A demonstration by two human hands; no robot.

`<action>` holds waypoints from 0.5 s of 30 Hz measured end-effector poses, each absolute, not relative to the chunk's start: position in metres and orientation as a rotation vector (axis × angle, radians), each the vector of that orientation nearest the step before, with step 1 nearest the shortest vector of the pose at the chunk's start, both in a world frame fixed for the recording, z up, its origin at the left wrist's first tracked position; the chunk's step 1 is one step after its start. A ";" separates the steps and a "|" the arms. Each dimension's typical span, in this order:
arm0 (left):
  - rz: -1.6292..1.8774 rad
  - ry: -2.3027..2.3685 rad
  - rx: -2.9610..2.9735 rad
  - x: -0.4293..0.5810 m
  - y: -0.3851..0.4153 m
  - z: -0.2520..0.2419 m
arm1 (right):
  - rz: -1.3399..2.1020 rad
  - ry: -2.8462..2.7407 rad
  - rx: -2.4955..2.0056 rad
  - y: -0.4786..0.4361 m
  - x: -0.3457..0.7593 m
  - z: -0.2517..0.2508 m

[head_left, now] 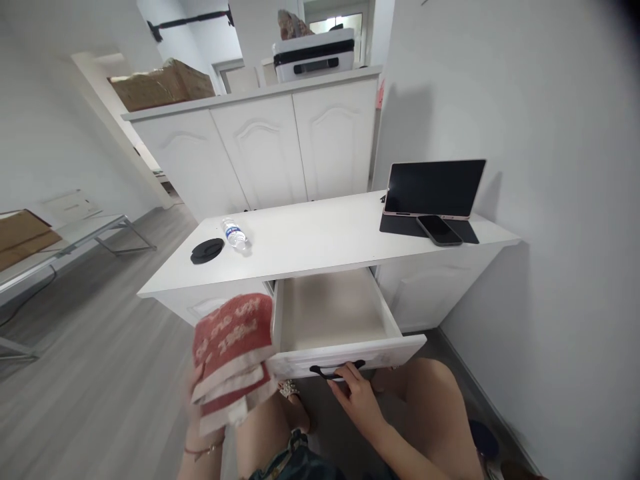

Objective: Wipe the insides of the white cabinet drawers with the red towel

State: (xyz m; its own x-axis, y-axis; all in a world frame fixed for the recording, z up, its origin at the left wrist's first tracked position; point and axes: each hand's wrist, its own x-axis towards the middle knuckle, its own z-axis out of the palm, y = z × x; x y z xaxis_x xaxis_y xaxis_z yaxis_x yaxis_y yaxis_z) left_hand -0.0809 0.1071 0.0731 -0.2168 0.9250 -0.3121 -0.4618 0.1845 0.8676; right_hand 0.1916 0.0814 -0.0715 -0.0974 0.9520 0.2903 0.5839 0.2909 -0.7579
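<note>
While the right hand (359,399) curls its fingers around the black handle (317,371), the left hand (194,393), blurred, pinches the folded red cloth (234,337) by the left front corner of the drawer (395,349); whether cloth and drawer touch, I cannot tell. The step in hand seems to be steadying the pulled-out drawer with the cloth held ready. Moving the cloth rightward would call for lifting it over the left wall and front panel. Open room lies above the drawer's floor, though the counter (300,243) overhangs its back edge and the legs (433,400) crowd its front; leftward, the grey floor (120,347) leaves swinging space.
</note>
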 end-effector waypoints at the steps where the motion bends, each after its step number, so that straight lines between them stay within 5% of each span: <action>1: 1.400 1.175 0.521 -0.077 0.118 0.081 | 0.603 -1.785 -1.381 0.082 0.192 -0.072; 5: 1.233 1.199 0.756 -0.045 0.171 0.105 | 0.615 -1.788 -1.350 0.083 0.193 -0.077; 15: 0.135 1.688 1.915 0.009 0.265 0.088 | 0.556 -1.779 -1.282 0.087 0.194 -0.085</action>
State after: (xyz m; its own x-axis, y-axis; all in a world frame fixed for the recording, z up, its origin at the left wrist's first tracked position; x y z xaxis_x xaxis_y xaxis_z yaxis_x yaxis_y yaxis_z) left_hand 0.0089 0.2648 0.0885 0.1955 0.9362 -0.2922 0.8779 -0.0342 0.4776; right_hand 0.1936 0.0873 -0.0847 -0.1119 0.9191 0.3778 0.5405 0.3753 -0.7530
